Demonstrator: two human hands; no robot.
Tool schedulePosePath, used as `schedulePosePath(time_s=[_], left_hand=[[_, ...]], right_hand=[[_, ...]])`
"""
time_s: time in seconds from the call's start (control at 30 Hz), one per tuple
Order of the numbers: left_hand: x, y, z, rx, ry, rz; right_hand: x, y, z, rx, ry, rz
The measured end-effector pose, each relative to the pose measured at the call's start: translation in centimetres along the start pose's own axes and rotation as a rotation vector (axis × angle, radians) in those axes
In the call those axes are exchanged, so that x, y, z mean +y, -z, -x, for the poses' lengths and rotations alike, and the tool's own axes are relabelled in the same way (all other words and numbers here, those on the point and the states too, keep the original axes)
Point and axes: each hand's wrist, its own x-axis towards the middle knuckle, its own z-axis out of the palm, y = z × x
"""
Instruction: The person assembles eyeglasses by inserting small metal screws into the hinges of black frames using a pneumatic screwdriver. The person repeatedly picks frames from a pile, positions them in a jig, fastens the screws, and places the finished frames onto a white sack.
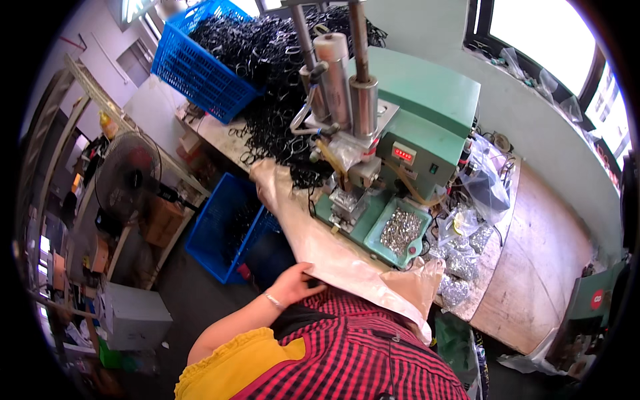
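Note:
My left hand (291, 283), a thin bracelet on its wrist, grips the lower edge of a beige sack (313, 233). The sack drapes from the table edge down over my lap and my red checked shirt. Just beyond it stands a green press machine (427, 127) with steel columns and a small red display. A green tray (401, 231) full of small shiny metal parts sits at the machine's front. A heap of black rings (273, 120) spreads over the table behind the sack's far end. My right hand is out of sight.
A blue crate (193, 67) heaped with black rings stands at the back left, and another blue crate (217, 230) sits on the floor by my left knee. A floor fan (127, 177) is at left. Clear bags of metal parts (460, 267) lie beside a wooden bench (540, 260).

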Motion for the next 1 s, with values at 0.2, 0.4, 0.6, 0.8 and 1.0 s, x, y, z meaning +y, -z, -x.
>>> schedulePosePath(time_s=[0.2, 0.4, 0.6, 0.8, 1.0], left_hand=[[3.9, 7.3, -2.6, 0.311, 0.024, -0.557], [11.9, 9.6, -3.8, 0.329, 0.263, -0.425], [22.9, 6.4, -3.1, 0.526, 0.291, -1.733], [26.3, -0.7, -13.1, -0.475, -1.016, -2.193], [26.2, 2.1, -20.8, -1.027, -1.615, -1.868]], right_hand=[[-4.3, -0.7, -2.4, -0.01, -0.003, 0.005], [-7.8, -1.2, -3.2, -0.02, -0.044, 0.011], [-9.9, -4.6, -4.2, 0.031, -0.051, -0.023], [-10.2, -11.6, -4.1, 0.17, -0.11, -0.08], [-8.2, -22.5, -0.1, 0.205, -0.282, -0.188]])
